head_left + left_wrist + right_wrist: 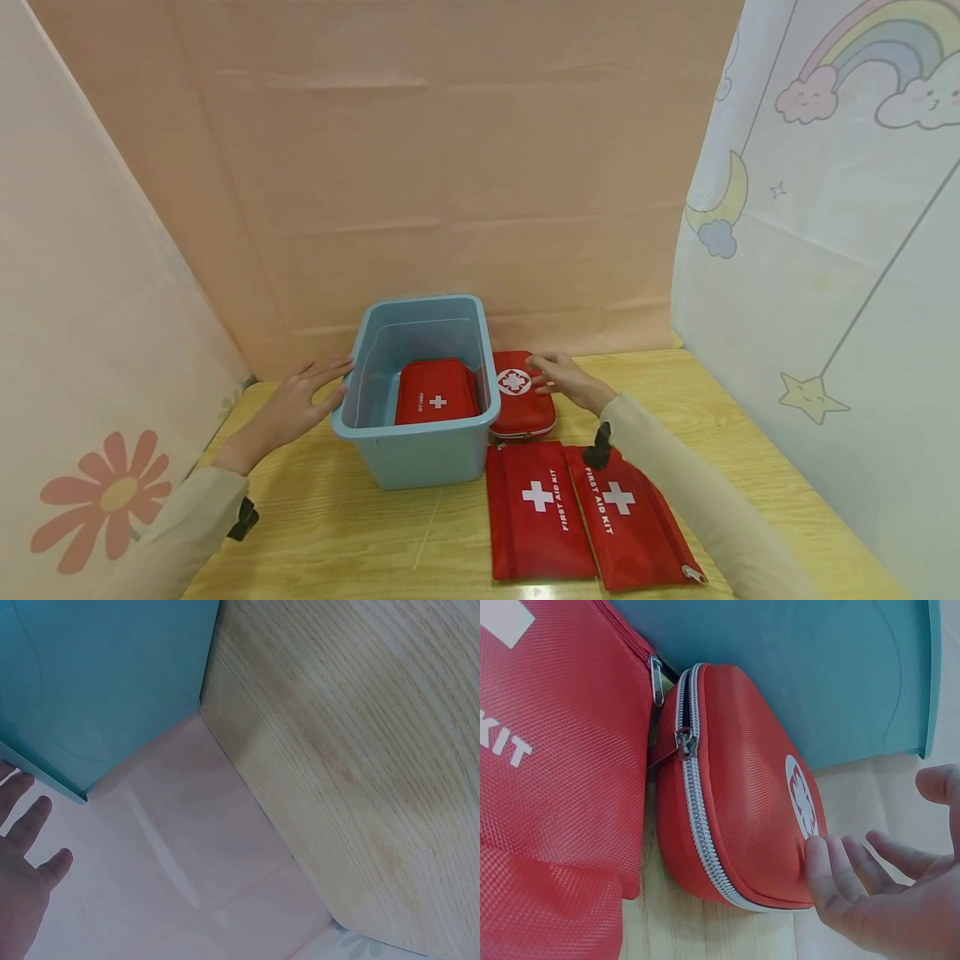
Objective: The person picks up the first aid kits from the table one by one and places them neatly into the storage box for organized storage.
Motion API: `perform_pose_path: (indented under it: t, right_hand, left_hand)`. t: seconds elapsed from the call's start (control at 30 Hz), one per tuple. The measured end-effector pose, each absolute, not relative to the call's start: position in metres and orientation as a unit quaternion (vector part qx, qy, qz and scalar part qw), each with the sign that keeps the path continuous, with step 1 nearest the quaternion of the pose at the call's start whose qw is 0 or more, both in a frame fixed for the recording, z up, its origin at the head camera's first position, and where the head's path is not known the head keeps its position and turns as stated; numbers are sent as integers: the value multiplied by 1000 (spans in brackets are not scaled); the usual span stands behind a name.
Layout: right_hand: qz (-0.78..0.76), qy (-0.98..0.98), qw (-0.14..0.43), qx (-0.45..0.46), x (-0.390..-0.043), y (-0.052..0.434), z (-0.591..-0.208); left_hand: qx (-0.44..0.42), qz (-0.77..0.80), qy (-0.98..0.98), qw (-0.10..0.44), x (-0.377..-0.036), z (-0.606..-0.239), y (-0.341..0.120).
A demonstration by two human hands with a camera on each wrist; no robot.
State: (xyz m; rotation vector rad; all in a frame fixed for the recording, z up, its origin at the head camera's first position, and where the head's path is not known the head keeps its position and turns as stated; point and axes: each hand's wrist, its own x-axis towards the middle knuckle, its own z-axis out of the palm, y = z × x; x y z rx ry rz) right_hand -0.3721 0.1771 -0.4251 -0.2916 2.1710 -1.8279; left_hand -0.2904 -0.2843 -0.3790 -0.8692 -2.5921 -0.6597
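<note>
Right hand (564,379), fingers apart and relaxed, touches hard-shell first aid case (519,406); case lies flat, long axis front-to-back beside blue bin (420,467). Left hand (300,404) flat against the bin's side, fingers spread.

We see a smooth, slightly glossy blue plastic bin (417,454) on our pale, matt wood-grain counter (337,533). The hard case (742,802) is finely textured red fabric with a metal zipper; the flat pouches (536,508) look like coarser woven cloth. Creased fabric backdrop (465,167) hangs behind.
</note>
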Motion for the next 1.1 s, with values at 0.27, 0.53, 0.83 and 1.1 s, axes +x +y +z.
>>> perform_pose_path:
  t: [0.27,0.53,0.83,1.1]
  right_hand:
    - [-628,759,144,-96,-375,178,-428]
    - [-623,768,131,-67,-376,182,-433]
    - [-615,776,130,-54,-378,190,-440]
    - [-600,787,142,-35,-381,194,-442]
  left_hand:
    - [-304,-232,-909,164,-290,-379,-284]
    - [-301,-232,-911,161,-290,-380,-285]
    - [-302,-231,-911,162,-290,-380,-284]
    - [-303,-232,-910,162,-290,-379,-284]
